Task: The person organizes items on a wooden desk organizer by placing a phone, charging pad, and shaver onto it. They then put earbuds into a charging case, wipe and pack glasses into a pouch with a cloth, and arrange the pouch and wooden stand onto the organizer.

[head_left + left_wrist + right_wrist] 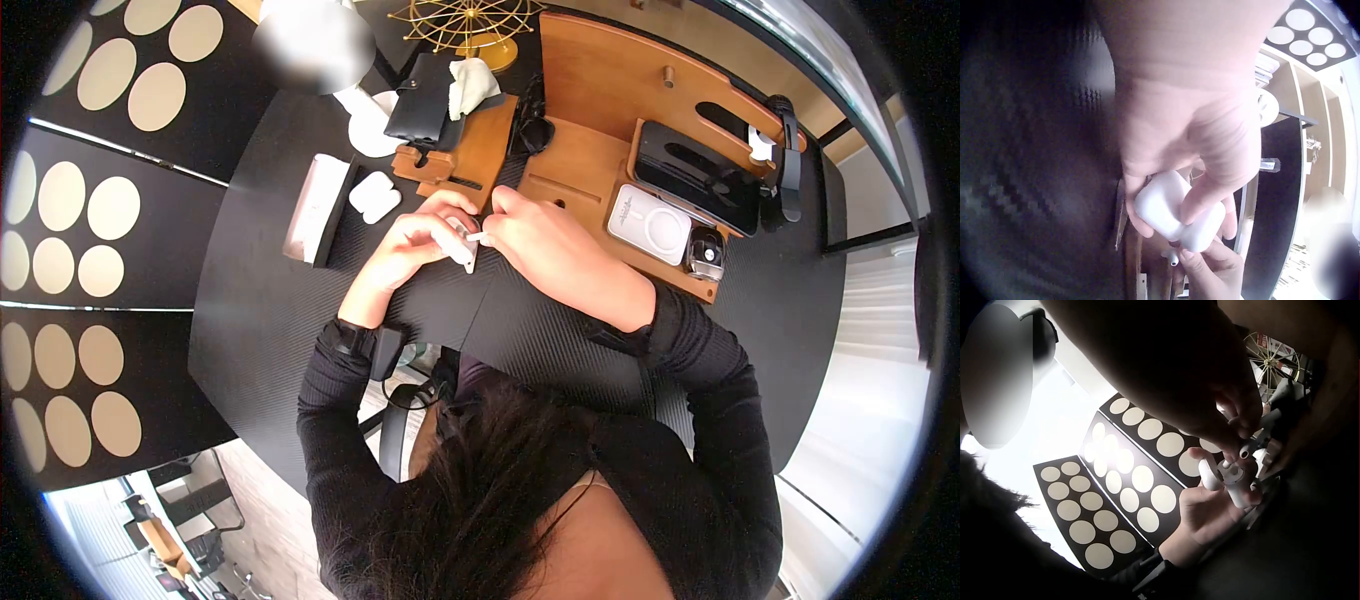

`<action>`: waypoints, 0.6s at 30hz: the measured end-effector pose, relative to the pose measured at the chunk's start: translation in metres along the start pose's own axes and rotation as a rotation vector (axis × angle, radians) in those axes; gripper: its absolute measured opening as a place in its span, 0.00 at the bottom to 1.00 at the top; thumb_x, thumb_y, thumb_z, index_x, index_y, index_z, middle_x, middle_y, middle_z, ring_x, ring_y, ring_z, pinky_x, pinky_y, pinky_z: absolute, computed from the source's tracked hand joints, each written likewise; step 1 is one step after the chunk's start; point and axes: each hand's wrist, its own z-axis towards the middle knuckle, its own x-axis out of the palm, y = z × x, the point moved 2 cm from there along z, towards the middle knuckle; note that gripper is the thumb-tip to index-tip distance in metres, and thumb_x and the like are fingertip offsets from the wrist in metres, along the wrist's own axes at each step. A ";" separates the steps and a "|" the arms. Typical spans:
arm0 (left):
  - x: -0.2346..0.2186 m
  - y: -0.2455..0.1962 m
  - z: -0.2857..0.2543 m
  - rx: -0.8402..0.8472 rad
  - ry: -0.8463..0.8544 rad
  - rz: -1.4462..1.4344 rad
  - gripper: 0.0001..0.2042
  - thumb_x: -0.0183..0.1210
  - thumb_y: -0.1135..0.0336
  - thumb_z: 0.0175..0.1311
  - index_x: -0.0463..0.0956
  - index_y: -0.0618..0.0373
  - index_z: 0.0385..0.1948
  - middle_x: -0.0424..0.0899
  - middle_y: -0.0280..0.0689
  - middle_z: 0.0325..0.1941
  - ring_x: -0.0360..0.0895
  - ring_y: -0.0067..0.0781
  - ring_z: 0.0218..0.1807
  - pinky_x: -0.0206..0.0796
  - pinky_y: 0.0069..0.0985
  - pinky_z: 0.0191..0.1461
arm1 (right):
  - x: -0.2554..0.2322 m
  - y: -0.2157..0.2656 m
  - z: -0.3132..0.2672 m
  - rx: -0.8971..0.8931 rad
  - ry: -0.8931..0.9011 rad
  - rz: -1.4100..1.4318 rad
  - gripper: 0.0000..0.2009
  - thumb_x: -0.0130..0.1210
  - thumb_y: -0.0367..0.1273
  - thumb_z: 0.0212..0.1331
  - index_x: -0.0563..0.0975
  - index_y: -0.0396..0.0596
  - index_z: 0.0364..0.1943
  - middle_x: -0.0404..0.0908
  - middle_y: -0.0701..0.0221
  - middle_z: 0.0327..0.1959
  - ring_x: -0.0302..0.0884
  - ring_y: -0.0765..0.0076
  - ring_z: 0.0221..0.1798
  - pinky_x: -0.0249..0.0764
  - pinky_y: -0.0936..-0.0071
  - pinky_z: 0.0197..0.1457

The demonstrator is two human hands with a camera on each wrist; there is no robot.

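My left hand [405,245] holds a small white earbud case [1163,203], fingers wrapped round its sides. In the right wrist view the case's lid [1210,474] is flipped up. Just at the case's mouth, my right hand [555,250] pinches a white earbud [1173,257] by thumb and fingertips. The earbud's stem overlaps the case in the head view. Both hands are close together over the black desk [430,310], near its front edge. Much of the case is hidden by the left fingers.
Right of the hands stands a wooden organizer [590,150] with a phone [695,175], a white charging pad [648,225] and a watch [706,252]. Farther back lie a wooden holder [480,150] and black wallet [418,105]. A narrow box [318,205] and white rounded object [375,197] are left.
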 end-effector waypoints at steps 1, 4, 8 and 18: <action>0.001 0.001 0.000 0.036 0.007 0.137 0.04 0.60 0.77 0.58 0.83 0.60 0.32 0.69 0.42 0.58 0.74 0.35 0.54 0.66 0.33 0.59 | 0.003 -0.002 0.000 0.008 -0.001 -0.019 0.06 0.54 0.28 0.59 0.77 0.39 0.31 0.71 0.59 0.33 0.77 0.50 0.34 0.74 0.58 0.40; 0.004 0.002 0.001 0.080 0.020 0.283 0.05 0.60 0.78 0.57 0.84 0.60 0.33 0.70 0.41 0.59 0.75 0.35 0.53 0.66 0.33 0.59 | 0.007 -0.003 0.000 0.023 0.003 -0.041 0.06 0.56 0.29 0.58 0.78 0.39 0.31 0.72 0.59 0.33 0.77 0.50 0.34 0.74 0.57 0.39; 0.009 -0.001 0.002 0.056 0.003 0.329 0.06 0.61 0.79 0.56 0.84 0.60 0.33 0.71 0.41 0.59 0.75 0.35 0.51 0.66 0.33 0.58 | 0.004 -0.002 0.000 0.009 -0.005 0.043 0.07 0.60 0.29 0.54 0.80 0.38 0.30 0.75 0.59 0.32 0.78 0.49 0.34 0.75 0.58 0.39; 0.016 0.003 0.005 0.152 0.016 0.391 0.11 0.63 0.82 0.50 0.87 0.54 0.32 0.70 0.42 0.62 0.75 0.34 0.51 0.68 0.33 0.56 | 0.000 -0.021 0.008 0.076 0.041 0.248 0.08 0.65 0.30 0.47 0.83 0.39 0.28 0.80 0.55 0.25 0.79 0.51 0.30 0.74 0.63 0.35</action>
